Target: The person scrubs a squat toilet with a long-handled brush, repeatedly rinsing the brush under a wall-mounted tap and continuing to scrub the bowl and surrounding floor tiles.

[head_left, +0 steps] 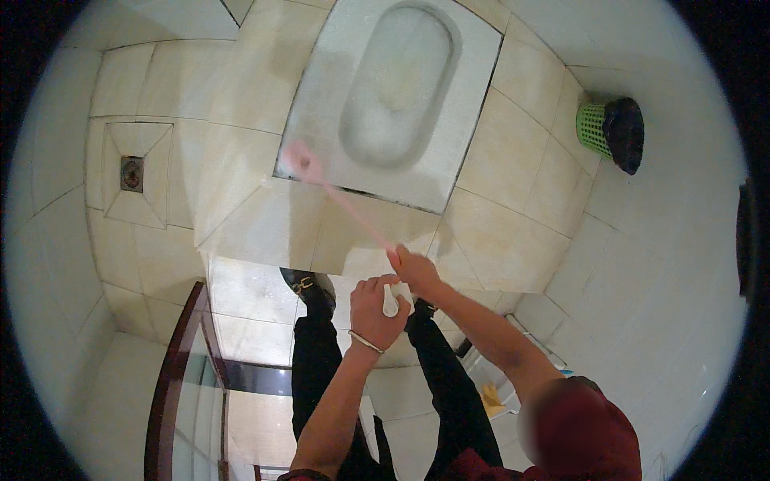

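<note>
My right hand (418, 272) grips the end of a long pink handle. It belongs to a pink toilet brush (355, 213), whose slightly blurred head is over the near left corner of a white squat toilet (325, 78). Whether the head touches the ceramic, I cannot tell. Close beside it, my left hand (374, 312) is wrapped around a white container (392, 300) with a spout-like top, seen from above; its lower part is hidden. Dark grime marks the toilet's near edge.
Against the right wall stands a green plastic basket (592, 129) with a black bag over its rim. A square floor drain (132, 174) lies at left. A raised tile step (258, 222) fronts my shoes. A dark-framed glass door (186, 373) is lower left; a white bin (502, 385) sits behind my right arm.
</note>
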Demonstrator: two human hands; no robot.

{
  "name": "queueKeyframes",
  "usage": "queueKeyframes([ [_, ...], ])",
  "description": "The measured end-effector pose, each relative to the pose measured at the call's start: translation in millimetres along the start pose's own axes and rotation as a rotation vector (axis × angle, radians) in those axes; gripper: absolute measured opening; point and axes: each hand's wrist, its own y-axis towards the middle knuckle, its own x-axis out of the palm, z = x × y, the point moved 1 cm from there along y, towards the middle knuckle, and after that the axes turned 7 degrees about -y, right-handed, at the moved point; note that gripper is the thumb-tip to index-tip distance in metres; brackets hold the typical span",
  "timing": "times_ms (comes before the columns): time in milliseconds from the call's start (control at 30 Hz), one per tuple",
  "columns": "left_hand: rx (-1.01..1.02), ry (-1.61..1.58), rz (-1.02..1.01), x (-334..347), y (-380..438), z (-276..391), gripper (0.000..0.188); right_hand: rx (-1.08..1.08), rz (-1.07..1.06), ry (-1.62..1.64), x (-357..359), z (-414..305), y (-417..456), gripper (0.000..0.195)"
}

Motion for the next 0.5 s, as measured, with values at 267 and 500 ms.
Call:
queueKeyframes([
  [267, -0.015, 0.019, -0.029, 1, -1, 1, 0.028, 0.017, -0.004, 0.051, 0, 16, -29, 0.033],
  [500, -0.025, 0.001, -0.008, 0, -1, 1, 0.027, 0.283, -0.084, -0.111, 17, 105, -127, 0.033],
])
